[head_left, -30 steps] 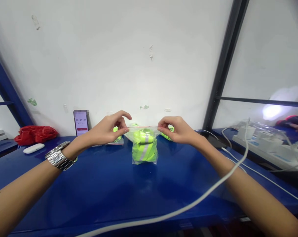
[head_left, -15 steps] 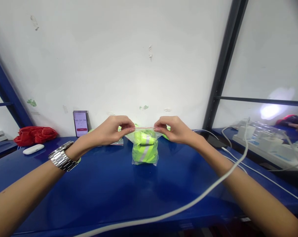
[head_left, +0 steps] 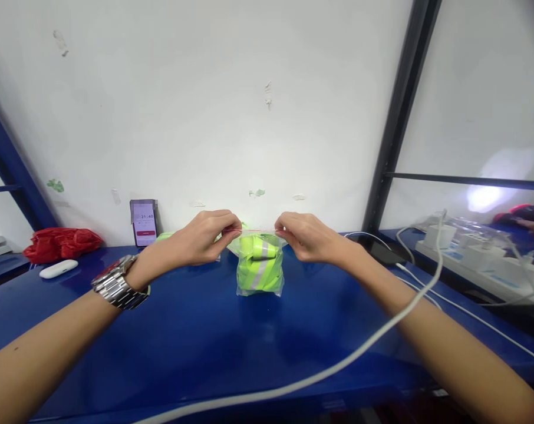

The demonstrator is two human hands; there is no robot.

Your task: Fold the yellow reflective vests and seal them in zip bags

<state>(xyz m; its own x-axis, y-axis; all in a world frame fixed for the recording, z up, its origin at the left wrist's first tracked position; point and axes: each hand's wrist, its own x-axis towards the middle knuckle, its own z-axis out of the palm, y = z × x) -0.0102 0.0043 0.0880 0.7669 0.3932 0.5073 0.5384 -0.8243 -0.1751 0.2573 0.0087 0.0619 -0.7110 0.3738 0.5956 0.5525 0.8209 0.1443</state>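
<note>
A clear zip bag (head_left: 244,285) stands upright on the blue table (head_left: 196,347), straight ahead of me. Inside it is a folded neon-yellow reflective vest (head_left: 267,274) with silvery-grey strips. My left hand (head_left: 209,237) pinches the left end of the bag's top edge between thumb and fingers. At the opposite end, my right hand (head_left: 305,237) pinches the same edge, so the mouth is drawn out straight between them. A metal-band watch (head_left: 121,284) is on my left wrist. More neon-yellow material is partly hidden behind my left hand.
A phone (head_left: 144,222) showing a timer leans on the wall. Left of it lie a red plastic bag (head_left: 62,244) and a white case (head_left: 58,269). A white cable (head_left: 338,368) crosses the front, passing over my right forearm. Chargers on a power strip (head_left: 483,259) sit at right.
Both hands still grip the bag's top edge. My left wrist has turned and risen slightly, and the fingers of my right hand are curled a little more. The bag stays in place.
</note>
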